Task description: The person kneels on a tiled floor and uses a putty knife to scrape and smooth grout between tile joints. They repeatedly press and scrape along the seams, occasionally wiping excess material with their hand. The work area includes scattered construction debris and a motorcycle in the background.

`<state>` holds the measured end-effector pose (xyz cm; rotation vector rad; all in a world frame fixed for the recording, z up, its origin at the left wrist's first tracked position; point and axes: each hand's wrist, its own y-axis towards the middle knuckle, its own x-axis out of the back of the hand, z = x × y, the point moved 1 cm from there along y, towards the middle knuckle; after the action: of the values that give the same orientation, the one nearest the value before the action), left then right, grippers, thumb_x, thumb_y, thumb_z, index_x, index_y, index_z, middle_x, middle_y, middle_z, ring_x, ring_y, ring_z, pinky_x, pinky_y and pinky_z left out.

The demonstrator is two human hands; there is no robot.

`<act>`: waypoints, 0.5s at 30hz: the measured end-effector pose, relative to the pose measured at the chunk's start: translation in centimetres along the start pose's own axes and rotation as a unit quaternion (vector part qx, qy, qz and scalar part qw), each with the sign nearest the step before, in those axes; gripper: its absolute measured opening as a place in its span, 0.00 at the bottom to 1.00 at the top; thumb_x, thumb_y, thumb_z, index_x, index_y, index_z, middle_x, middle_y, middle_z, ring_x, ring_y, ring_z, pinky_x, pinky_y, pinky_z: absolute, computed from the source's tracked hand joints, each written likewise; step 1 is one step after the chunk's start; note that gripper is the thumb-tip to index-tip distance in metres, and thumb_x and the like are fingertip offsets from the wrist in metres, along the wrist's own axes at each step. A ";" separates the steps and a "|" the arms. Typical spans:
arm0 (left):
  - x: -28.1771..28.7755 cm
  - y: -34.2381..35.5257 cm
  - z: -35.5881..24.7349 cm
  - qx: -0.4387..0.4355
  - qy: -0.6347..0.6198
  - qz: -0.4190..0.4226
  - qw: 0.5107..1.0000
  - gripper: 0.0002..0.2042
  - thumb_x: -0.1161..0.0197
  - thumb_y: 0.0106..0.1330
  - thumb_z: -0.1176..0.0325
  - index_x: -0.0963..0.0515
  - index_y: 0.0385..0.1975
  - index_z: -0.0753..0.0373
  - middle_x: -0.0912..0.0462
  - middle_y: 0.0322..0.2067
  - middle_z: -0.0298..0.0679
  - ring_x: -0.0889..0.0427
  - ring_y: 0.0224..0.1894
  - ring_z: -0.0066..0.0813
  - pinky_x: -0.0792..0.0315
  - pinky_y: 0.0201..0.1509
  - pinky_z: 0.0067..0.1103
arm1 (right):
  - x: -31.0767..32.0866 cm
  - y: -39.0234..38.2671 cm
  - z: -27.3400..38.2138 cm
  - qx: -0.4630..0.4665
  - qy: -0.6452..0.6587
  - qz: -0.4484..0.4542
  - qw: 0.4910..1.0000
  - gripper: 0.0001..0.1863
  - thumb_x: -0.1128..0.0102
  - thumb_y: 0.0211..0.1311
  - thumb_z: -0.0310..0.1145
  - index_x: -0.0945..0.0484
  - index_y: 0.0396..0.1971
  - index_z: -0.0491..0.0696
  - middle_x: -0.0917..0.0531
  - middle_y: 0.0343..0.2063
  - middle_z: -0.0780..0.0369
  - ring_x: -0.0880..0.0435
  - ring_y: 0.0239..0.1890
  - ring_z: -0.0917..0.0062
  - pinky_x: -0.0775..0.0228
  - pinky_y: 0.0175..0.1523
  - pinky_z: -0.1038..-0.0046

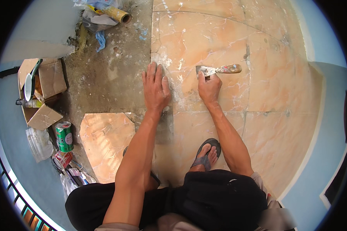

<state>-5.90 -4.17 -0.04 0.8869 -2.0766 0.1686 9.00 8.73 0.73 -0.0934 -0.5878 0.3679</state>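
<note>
My left hand [157,86] lies flat with its fingers stretched forward, at the edge where the tan marbled floor tiles [212,36] meet a bare concrete strip [115,88]. To its right, my right hand [210,90] is closed, its thumb and fingers at the blade end of a putty knife [228,69]. The knife's worn wooden handle points right. White residue smears its metal blade. Pale smears and chips also mark the tile between my two hands.
A loose tile [106,138] with cut corners lies left of my left forearm. Along the left wall stand an open cardboard box [52,79] holding a ladle-like utensil, a green can [64,138] and a red can [62,158]. Plastic bags and a cardboard tube [117,14] lie at the far left.
</note>
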 end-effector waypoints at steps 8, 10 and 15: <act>-0.1 0.6 0.1 -0.005 0.021 0.002 1.000 0.24 0.48 0.76 0.65 0.28 0.68 0.67 0.33 0.74 0.53 0.39 0.78 0.54 0.52 0.82 0.50 | -1.7 -0.9 -1.2 0.142 0.011 -0.024 0.990 0.11 0.31 0.67 0.31 0.16 0.34 0.35 0.12 0.26 0.54 0.14 0.25 0.73 0.24 0.34 0.68; -0.2 -0.2 0.1 -0.004 0.014 0.007 1.000 0.24 0.48 0.76 0.65 0.28 0.68 0.67 0.33 0.74 0.52 0.39 0.78 0.54 0.51 0.82 0.50 | -0.9 0.9 -0.6 0.070 -0.010 -0.022 0.997 0.10 0.31 0.66 0.30 0.15 0.34 0.36 0.12 0.26 0.52 0.13 0.27 0.66 0.24 0.35 0.66; -0.1 0.3 0.2 -0.010 0.030 -0.008 0.999 0.22 0.47 0.76 0.67 0.26 0.67 0.67 0.31 0.72 0.53 0.37 0.77 0.54 0.49 0.81 0.47 | -2.3 -2.6 -0.4 0.115 0.021 0.026 0.993 0.10 0.32 0.66 0.30 0.16 0.31 0.36 0.14 0.23 0.49 0.13 0.26 0.57 0.25 0.34 0.61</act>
<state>-6.17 -4.03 -0.21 0.8757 -2.0112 0.1639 8.29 5.45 -0.25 0.1047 -0.4996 0.4804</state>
